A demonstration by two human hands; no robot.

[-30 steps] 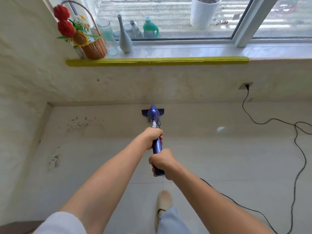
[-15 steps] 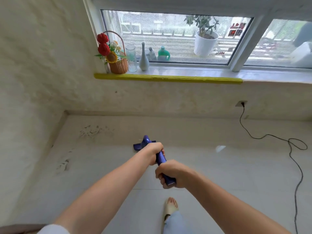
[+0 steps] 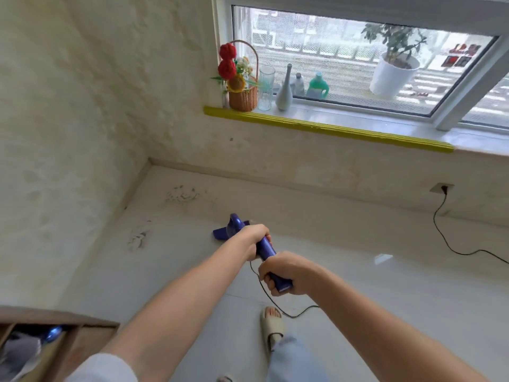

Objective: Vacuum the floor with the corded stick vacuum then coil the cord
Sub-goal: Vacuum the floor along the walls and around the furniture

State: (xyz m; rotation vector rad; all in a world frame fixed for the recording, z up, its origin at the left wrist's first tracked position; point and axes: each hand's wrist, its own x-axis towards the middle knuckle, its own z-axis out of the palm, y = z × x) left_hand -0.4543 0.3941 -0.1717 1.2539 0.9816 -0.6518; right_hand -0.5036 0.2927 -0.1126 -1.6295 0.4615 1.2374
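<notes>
Floor [image 3: 358, 312]: pale glossy tiles filling the lower half of the view, with a window reflection to the right of the hands.
Walls [image 3: 68, 119]: cream, rough-textured, meeting at a corner upper left of centre.
Window [image 3: 358, 59]: white frame above a sill [image 3: 385, 125] edged with a yellow strip [image 3: 325, 128].
Wooden furniture [image 3: 82, 337]: brown, at the lower left edge; what lies inside it is too blurred to tell.
Vacuum [image 3: 265, 248]: blue stick type, slanting from the hands down to its head [image 3: 223, 232], which sits flat on the floor near the corner (only the handle and head show; the middle is hidden by the left hand).
Left hand [image 3: 254, 239]: fingers curled round the upper shaft, ahead of the right hand.
Right hand [image 3: 286, 272]: closed in a fist round the handle end, just behind the left.
Cord [image 3: 443, 232]: thin and black, running from the wall socket [image 3: 442, 188] down across the floor to the right edge; a second stretch hangs below the handle and curves over the floor beside the foot.
Foot [image 3: 271, 322]: in a beige slipper, below the hands, with a blue trouser leg behind it.
Dust patches [image 3: 183, 194]: dark specks near the skirting, beyond the vacuum head; a smaller patch lies to its left.
Sill items: flower basket [image 3: 243, 97], clear glass [image 3: 265, 88], pale vase [image 3: 284, 93].
Outside the pane: white plant pot [image 3: 392, 77], green bottle [image 3: 318, 86].
</notes>
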